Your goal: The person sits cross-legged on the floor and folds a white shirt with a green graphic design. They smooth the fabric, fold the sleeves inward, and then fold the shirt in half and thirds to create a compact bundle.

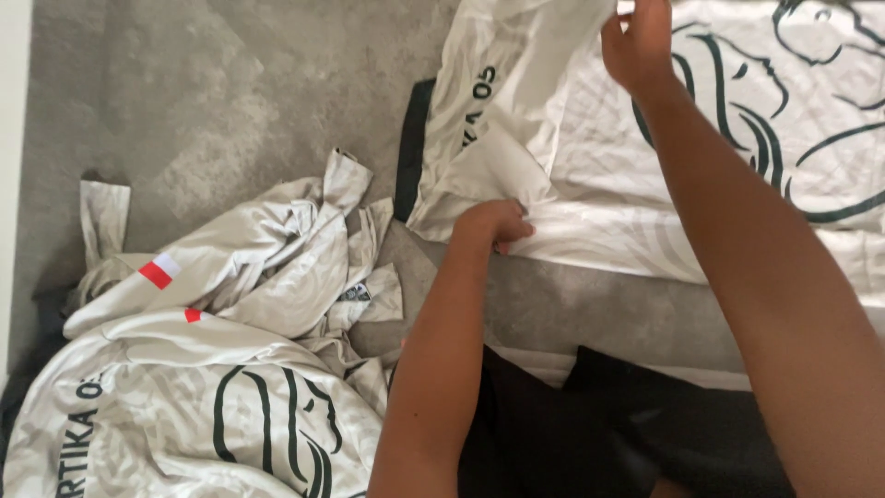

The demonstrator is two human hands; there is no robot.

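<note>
Spread flat on the grey carpet floor [230, 92]: a cream-white shiny jersey with dark green line print [737, 184], long axis running left to right across the upper right. Left hand [493, 224] at its near hem, fingers pinched together on the cloth. Right hand [638, 41] farther up, fingers clamped on the raised sleeve fold [516, 65]. Well apart at lower left, a crumpled pile of similar cream jerseys [221, 369].

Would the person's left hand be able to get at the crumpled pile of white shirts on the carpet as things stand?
Probably yes: the left hand presses the spread shirt, and the crumpled pile lies just to its left on the grey carpet, with nothing between. It would have to let go first.
</note>
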